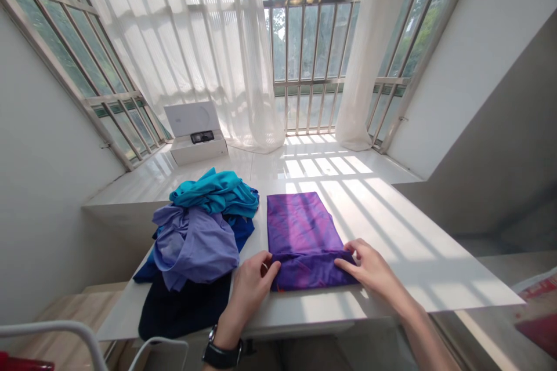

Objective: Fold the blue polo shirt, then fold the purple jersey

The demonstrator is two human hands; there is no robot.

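A purple garment [302, 220] lies flat on the white table, with its near end folded over into a band. My left hand [255, 281], with a dark watch on the wrist, pinches the left end of that fold between thumb and fingers. At the right end of the fold, my right hand [365, 264] grips the cloth the same way. Left of my left hand is a loose heap of clothes: a teal garment [215, 192] on top, a lavender garment [195, 243] in front, and a black garment [183, 307] underneath, hanging at the table's near edge.
The white table [435, 278] reaches to a window ledge. On the ledge stands an open white box [200, 151] with a dark device [202, 137] on it. Sheer curtains [256, 69] hang before barred windows. A white tubular frame [65, 327] is at lower left.
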